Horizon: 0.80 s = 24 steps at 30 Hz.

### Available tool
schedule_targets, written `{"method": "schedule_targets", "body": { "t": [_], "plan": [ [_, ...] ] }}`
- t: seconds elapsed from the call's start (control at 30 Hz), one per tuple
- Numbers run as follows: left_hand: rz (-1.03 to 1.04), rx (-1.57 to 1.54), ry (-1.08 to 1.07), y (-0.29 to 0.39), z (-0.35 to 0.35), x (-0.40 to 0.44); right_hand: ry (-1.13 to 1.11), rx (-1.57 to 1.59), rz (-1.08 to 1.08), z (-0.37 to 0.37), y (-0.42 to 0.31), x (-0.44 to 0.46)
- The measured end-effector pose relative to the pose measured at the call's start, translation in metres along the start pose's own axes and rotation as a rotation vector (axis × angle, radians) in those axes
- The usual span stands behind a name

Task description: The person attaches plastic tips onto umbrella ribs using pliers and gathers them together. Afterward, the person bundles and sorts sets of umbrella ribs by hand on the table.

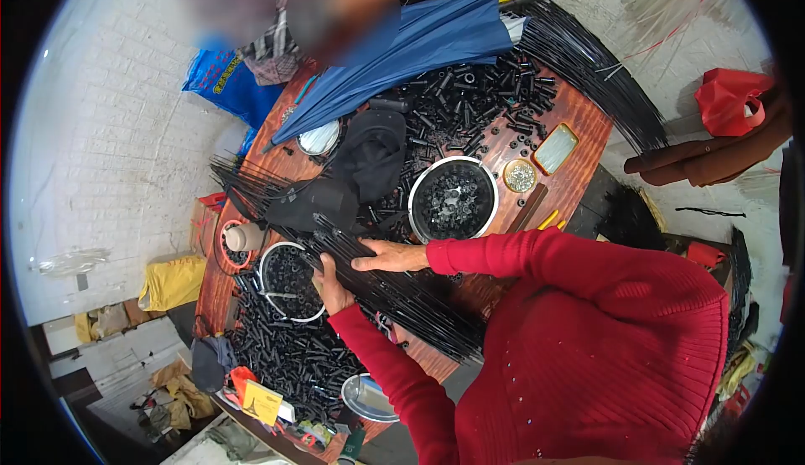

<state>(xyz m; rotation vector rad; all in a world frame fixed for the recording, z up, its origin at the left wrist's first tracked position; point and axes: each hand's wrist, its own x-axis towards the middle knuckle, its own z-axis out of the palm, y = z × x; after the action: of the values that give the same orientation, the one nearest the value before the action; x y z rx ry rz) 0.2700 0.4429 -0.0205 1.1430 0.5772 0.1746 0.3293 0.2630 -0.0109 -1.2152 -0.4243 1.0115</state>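
A long bundle of thin black umbrella ribs [411,297] lies slantwise over the table edge in front of my red-sleeved arms. My left hand [334,287] is closed around the lower side of the bundle near its far end, thumb and fingers pressed on the rods. From the other side, my right hand [392,256] grips across the top of the same bundle, its fingertips partly hidden among the rods. Beside my left hand is a white-rimmed bucket [267,274] holding small black parts. Another white-rimmed basin [412,205] with black parts stands beyond my right hand.
Loose black handles and tubes [302,356] cover much of the wooden table [579,121]. A blue umbrella [402,54] and a black cap [369,155] lie farther back. Across the table is another person, in a plaid sleeve [268,67]. More black rods [595,71] lean at the right.
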Motion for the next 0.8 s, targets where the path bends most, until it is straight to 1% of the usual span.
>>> {"method": "schedule_targets", "body": {
  "t": [0.13,0.23,0.37,0.47,0.63,0.8],
  "plan": [
    [0.007,-0.002,0.024,-0.001,0.003,-0.002,-0.003,0.024,-0.044,-0.001,0.011,0.005],
    [0.026,-0.016,0.043,0.000,0.006,-0.001,0.020,0.075,0.002,-0.002,0.016,0.008],
    [-0.012,-0.039,0.031,0.006,0.014,-0.006,0.029,0.107,-0.003,-0.001,0.018,0.007],
    [0.002,-0.060,0.041,0.007,0.019,-0.007,0.019,0.109,0.025,-0.002,0.014,0.005],
    [-0.014,-0.035,0.077,0.003,0.006,-0.004,0.047,0.120,0.034,0.000,0.009,0.003],
    [-0.055,-0.090,0.054,0.000,0.000,-0.002,0.042,0.135,0.006,-0.001,0.012,0.004]
  ]
}}
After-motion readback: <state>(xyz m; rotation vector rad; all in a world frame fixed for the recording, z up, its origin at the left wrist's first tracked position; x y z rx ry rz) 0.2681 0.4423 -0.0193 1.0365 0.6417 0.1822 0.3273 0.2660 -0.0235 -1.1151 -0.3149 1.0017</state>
